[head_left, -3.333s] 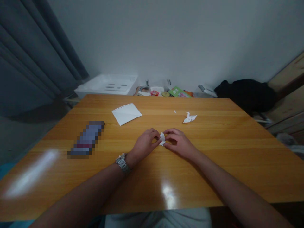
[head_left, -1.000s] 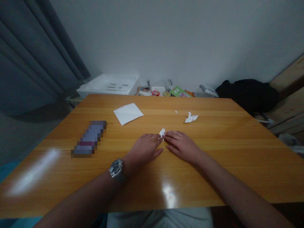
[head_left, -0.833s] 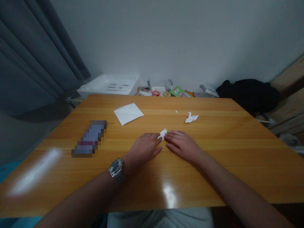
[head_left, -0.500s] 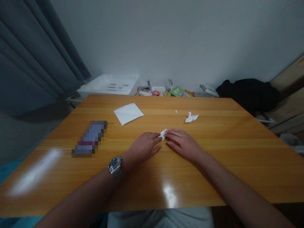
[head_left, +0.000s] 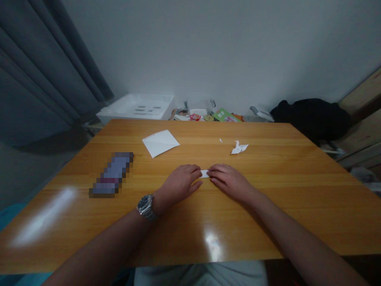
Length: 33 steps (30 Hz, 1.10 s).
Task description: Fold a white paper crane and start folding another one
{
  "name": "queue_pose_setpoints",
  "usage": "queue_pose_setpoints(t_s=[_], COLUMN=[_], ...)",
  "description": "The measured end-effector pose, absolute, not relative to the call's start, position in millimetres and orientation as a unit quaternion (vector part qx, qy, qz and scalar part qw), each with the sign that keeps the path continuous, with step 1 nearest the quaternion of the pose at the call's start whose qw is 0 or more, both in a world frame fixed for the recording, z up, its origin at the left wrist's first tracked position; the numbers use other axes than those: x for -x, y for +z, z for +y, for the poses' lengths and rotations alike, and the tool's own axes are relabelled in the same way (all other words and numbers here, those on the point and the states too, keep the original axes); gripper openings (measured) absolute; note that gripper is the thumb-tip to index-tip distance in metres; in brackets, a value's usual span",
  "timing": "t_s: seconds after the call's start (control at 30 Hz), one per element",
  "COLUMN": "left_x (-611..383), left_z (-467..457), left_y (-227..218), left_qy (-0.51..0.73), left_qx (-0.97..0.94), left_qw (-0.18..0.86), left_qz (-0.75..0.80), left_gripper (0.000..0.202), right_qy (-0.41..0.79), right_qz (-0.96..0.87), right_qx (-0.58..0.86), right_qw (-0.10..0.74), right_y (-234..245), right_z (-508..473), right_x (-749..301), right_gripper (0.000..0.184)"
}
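A small piece of folded white paper (head_left: 204, 174) lies between my two hands at the middle of the table. My left hand (head_left: 185, 180), with a metal watch (head_left: 145, 205) on the wrist, has its fingers closed on the paper's left end. The right end is under the fingertips of my right hand (head_left: 226, 178), also closed on it. Both ends of the paper are hidden by fingers. Beyond my right hand stands a white paper crane (head_left: 239, 148), with a tiny paper scrap (head_left: 220, 140) to its left.
A white sheet with a perforated edge (head_left: 160, 143) lies at the back left of the wooden table (head_left: 166, 238). Nearer on the left is a blurred-out phone-like slab (head_left: 112, 174). Past the far edge are a white tray (head_left: 139, 106), a green packet (head_left: 224, 115) and a black bag (head_left: 311, 119).
The folded paper between my hands has turned from a slanted, pointed shape to a flat, level strip. My fingers have shifted slightly on it; the other things lie as before.
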State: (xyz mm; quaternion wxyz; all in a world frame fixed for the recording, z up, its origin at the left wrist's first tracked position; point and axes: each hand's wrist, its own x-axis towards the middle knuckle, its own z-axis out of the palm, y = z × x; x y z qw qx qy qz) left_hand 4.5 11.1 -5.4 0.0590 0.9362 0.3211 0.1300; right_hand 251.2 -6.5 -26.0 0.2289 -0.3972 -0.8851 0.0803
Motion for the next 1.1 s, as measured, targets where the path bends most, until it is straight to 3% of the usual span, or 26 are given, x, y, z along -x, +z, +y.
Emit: queue_pose_setpoints(t_s=[0.47,1.1], left_x=[-8.6,-9.1], left_z=[17.0,11.8], left_y=[-2.9,-2.8], left_qy=[0.123,0.155], left_qx=[-0.92,-0.903], left_qw=[0.079,0.124], left_qz=[0.363,0.382], left_gripper=[0.01,0.025], right_qy=[0.108,0.194], right_qz=[-0.878,-0.805], right_qx=[0.399,0.459], right_qw=[0.243,0.321], right_y=[-28.7,-25.8], right_z=[-6.6,-7.6], right_x=[-250.2,-247.6], right_gripper=[0.017,0.016])
